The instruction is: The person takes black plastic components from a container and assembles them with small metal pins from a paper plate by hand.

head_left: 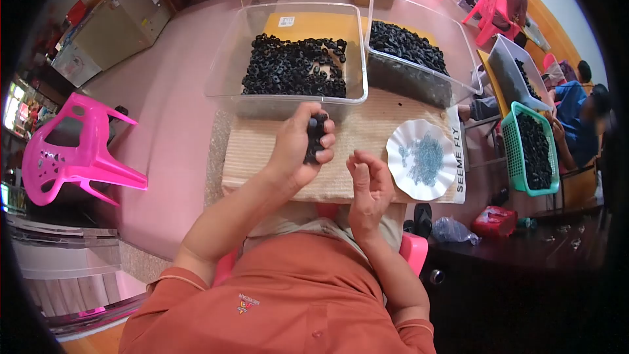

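My left hand (293,147) is wrapped round a handful of small black parts (316,136), held up over the table near the front of the left clear bin (288,100). Just to the right, my right hand (370,193) is raised with its fingers curled and the thumb close to the forefinger; anything pinched there is too small to make out. Beside it on the table lies a white scalloped plate (401,180) that bears many tiny blue-grey pieces (426,158). Inside the left bin is a loose heap of black parts (288,65).
A second clear bin (419,82) of black parts stands at the back right. The table has a striped cloth (262,157). On the right, a person in blue (576,118) sits by a green basket (514,151). A pink chair (72,147) stands at left.
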The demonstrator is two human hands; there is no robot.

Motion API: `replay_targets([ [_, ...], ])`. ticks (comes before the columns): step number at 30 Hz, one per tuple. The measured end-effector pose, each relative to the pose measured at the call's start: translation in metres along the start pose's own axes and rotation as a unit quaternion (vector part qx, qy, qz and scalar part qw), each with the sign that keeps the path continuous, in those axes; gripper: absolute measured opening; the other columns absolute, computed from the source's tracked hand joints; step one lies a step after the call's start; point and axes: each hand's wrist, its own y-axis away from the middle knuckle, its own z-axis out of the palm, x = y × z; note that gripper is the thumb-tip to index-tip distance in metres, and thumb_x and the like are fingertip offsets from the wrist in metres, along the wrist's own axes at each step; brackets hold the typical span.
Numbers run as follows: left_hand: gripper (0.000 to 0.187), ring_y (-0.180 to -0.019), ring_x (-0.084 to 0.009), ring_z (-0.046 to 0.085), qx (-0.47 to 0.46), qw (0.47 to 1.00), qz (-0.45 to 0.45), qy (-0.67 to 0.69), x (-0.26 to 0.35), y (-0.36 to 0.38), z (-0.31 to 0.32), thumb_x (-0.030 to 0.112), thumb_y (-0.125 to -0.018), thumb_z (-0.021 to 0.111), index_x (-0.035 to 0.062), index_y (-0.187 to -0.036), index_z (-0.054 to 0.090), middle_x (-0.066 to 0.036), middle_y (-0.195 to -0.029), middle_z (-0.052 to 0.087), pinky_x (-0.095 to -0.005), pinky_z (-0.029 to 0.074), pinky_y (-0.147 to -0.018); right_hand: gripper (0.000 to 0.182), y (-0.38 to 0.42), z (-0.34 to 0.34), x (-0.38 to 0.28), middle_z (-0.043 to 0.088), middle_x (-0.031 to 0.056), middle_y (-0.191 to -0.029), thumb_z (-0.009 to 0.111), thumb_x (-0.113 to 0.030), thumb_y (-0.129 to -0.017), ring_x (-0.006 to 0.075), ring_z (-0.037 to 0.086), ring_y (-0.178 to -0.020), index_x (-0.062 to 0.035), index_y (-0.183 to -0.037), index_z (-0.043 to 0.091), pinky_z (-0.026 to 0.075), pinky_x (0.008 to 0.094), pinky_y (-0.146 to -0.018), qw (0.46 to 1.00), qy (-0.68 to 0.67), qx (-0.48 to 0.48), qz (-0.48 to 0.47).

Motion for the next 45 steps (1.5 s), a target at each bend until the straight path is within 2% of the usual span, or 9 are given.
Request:
replay_targets([
  [4,0.019,-0.057,-0.0119,0.052,0.057,0.997,0.029,-0.046,-0.043,-0.007,-0.017,0.027,-0.095,0.061,0.0101,-0.089,0.053,-0.003,-0.076,0.056,-0.0254,0.038,-0.042,0.034,-0.014,0.012,0.021,0.064,0.0090,-0.117,0.061,-0.024,-0.104,0.0149,0.059,-0.107,0.0025,-0.126,0.059,0.048,0.0290,-0.094,0.999,0.001,0.043,0.029],
  [7,0.021,-0.060,-0.0121,0.054,0.038,0.996,0.047,-0.062,-0.059,-0.021,-0.032,0.028,-0.095,0.062,0.0094,-0.089,0.056,-0.004,-0.077,0.058,-0.0252,0.039,-0.041,0.037,-0.017,0.016,0.022,0.065,0.0081,-0.112,0.061,-0.027,-0.104,0.0142,0.060,-0.102,0.0035,-0.126,0.059,0.049,0.0284,-0.091,0.997,-0.020,0.017,0.068],
  [8,0.021,-0.062,-0.0125,0.056,0.072,0.991,0.082,-0.082,-0.064,-0.025,-0.034,0.028,-0.096,0.060,0.0090,-0.087,0.058,-0.003,-0.077,0.058,-0.0277,0.044,-0.045,0.041,-0.019,0.017,0.026,0.066,0.0079,-0.109,0.062,-0.030,-0.104,0.0142,0.061,-0.098,0.0036,-0.127,0.059,0.050,0.0282,-0.089,0.998,-0.003,0.015,0.054],
  [14,0.021,-0.070,-0.0125,0.058,0.085,0.975,0.175,-0.109,-0.087,-0.047,-0.042,0.027,-0.099,0.056,0.0088,-0.090,0.061,-0.003,-0.081,0.061,-0.0297,0.050,-0.061,0.035,-0.032,0.018,0.048,0.068,0.0095,-0.113,0.060,-0.025,-0.105,0.0136,0.062,-0.100,0.0035,-0.124,0.064,0.050,0.0275,-0.091,0.997,0.066,0.039,0.018],
  [17,0.023,-0.074,-0.0120,0.058,0.072,0.953,0.209,-0.207,-0.091,-0.045,-0.037,0.028,-0.101,0.054,0.0079,-0.093,0.062,-0.003,-0.084,0.062,-0.0285,0.050,-0.065,0.031,-0.040,0.018,0.056,0.070,0.0089,-0.111,0.058,-0.021,-0.104,0.0131,0.062,-0.101,0.0043,-0.119,0.067,0.050,0.0272,-0.091,0.996,0.064,0.042,0.037],
  [29,0.016,-0.076,-0.0099,0.058,0.079,0.934,0.273,-0.217,-0.100,-0.058,-0.035,0.023,-0.099,0.061,0.0066,-0.096,0.063,-0.001,-0.087,0.063,-0.0263,0.049,-0.067,0.027,-0.050,0.013,0.061,0.071,0.0066,-0.105,0.058,-0.016,-0.103,0.0110,0.064,-0.094,0.0050,-0.117,0.069,0.052,0.0249,-0.084,0.997,-0.054,0.037,0.052],
  [35,0.025,-0.084,-0.0127,0.061,0.111,0.909,0.291,-0.276,-0.093,-0.051,-0.032,0.024,-0.096,0.068,0.0000,-0.103,0.066,-0.007,-0.090,0.068,-0.0285,0.052,-0.074,0.026,-0.048,0.010,0.071,0.072,0.0087,-0.106,0.059,-0.014,-0.102,0.0125,0.064,-0.096,0.0054,-0.116,0.069,0.053,0.0268,-0.085,0.997,0.000,0.064,0.038],
  [41,0.028,-0.084,-0.0113,0.062,0.091,0.880,0.355,-0.303,-0.103,-0.071,-0.053,0.028,-0.103,0.060,0.0013,-0.101,0.068,-0.004,-0.092,0.070,-0.0266,0.052,-0.075,0.026,-0.047,0.012,0.074,0.072,0.0097,-0.107,0.059,-0.014,-0.101,0.0139,0.065,-0.097,0.0057,-0.116,0.069,0.053,0.0279,-0.087,0.996,0.017,0.078,0.026],
  [45,0.033,-0.091,-0.0117,0.063,0.076,0.890,0.346,-0.288,-0.100,-0.063,-0.052,0.031,-0.105,0.058,0.0001,-0.107,0.069,-0.006,-0.098,0.070,-0.0264,0.052,-0.083,0.025,-0.046,0.014,0.074,0.072,0.0094,-0.107,0.059,-0.013,-0.101,0.0138,0.064,-0.097,0.0051,-0.115,0.070,0.052,0.0276,-0.087,0.996,0.034,0.087,0.011],
])
